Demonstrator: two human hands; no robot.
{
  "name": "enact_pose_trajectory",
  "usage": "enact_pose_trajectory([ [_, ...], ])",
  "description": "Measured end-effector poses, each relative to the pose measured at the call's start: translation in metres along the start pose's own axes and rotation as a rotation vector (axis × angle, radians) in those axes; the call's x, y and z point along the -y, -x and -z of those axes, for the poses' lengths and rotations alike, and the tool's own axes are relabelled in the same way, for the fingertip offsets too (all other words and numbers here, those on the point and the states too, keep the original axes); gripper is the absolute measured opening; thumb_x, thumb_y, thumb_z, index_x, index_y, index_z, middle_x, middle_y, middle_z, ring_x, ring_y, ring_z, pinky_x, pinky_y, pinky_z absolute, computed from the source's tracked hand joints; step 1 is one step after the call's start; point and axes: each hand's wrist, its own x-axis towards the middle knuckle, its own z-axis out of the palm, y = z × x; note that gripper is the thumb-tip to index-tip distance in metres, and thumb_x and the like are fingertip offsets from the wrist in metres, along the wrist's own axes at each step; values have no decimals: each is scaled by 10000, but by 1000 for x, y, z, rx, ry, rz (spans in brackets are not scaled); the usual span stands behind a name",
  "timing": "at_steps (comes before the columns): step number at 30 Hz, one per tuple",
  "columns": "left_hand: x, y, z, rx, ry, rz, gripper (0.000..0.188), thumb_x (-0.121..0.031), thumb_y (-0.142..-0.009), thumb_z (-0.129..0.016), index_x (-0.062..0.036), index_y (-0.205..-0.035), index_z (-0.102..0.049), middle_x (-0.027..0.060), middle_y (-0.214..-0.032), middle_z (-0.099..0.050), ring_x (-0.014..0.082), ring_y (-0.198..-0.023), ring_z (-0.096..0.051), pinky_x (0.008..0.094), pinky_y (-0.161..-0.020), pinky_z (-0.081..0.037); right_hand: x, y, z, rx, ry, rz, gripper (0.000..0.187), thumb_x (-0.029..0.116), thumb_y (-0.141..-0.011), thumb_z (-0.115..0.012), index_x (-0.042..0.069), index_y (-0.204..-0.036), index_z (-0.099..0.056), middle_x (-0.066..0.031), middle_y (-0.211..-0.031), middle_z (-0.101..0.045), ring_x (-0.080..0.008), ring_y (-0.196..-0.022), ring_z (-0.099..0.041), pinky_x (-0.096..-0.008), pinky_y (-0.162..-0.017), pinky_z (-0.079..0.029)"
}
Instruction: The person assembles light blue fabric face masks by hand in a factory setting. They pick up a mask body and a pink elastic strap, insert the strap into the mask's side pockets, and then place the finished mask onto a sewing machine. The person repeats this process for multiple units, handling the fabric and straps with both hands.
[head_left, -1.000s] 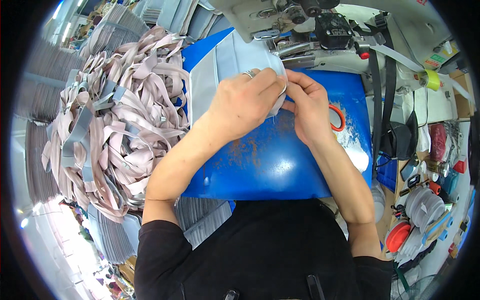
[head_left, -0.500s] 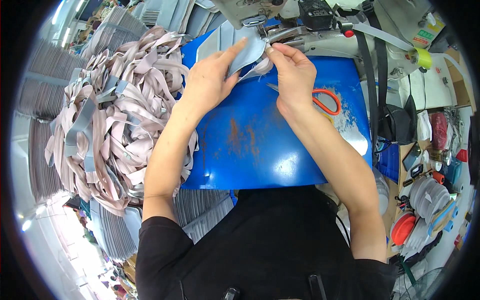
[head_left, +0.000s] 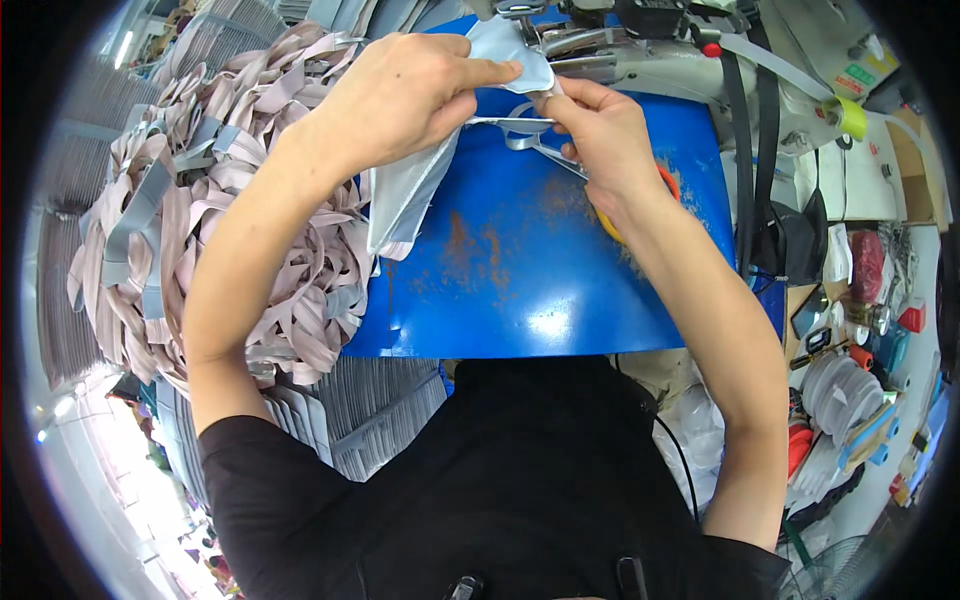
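Under the needle area of the sewing machine (head_left: 640,75) lies a light blue-grey fabric piece (head_left: 512,55). My left hand (head_left: 410,95) is closed on it, with the index finger stretched along its surface. From below this hand a pale grey panel (head_left: 412,195) of cloth hangs over the blue table's left edge. My right hand (head_left: 608,135) pinches the corner of the fabric piece, close to the needle. A thin grey strip (head_left: 540,148) loops beneath the two hands. Scissors with orange and yellow handles (head_left: 608,226) lie partly hidden under my right wrist.
A big heap of pinkish-grey straps (head_left: 300,240) sits left of the blue table (head_left: 470,320). Bundled grey panels (head_left: 375,410) are stacked below it and farther left. Black straps (head_left: 767,150) hang at the right, near a roll of yellow-green tape (head_left: 846,118) and cluttered supplies.
My left hand has turned and risen, with its elbow swung outward. The grey panel now hangs down at the table's left side. My right hand has shifted slightly right, still pinching the fabric.
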Motion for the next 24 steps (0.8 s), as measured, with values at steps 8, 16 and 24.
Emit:
enact_pose_trajectory([
  [8, -11, -17, 0, 82, -218, 19, 426, -73, -778, -724, -57, -1203, -739, 143, -835, -658, 316, -673, -702, 415, -618, -572, -3, -13, -10, -31, -223, -137, 228, 133, -879, -775, 40, -1086, -756, -21, -922, -720, -115, -819, -639, -304, -676, -503],
  [16, -25, -23, -7, 54, -296, 58, 429, -69, -785, -719, -5, -1209, -705, 169, -879, -684, 323, -693, -730, 393, -612, -593, -6, -17, -11, -26, -248, -162, 199, 174, -901, -794, 54, -1057, -763, -25, -949, -730, -124, -842, -653, -315, -697, -521],
  [24, -44, -29, -17, 67, -328, 155, 386, -74, -816, -672, 48, -1182, -682, 175, -881, -693, 315, -700, -735, 376, -603, -590, -8, -17, -10, -29, -299, -139, 217, 181, -912, -785, 47, -1081, -756, -41, -991, -740, -144, -902, -679, -337, -717, -535],
])
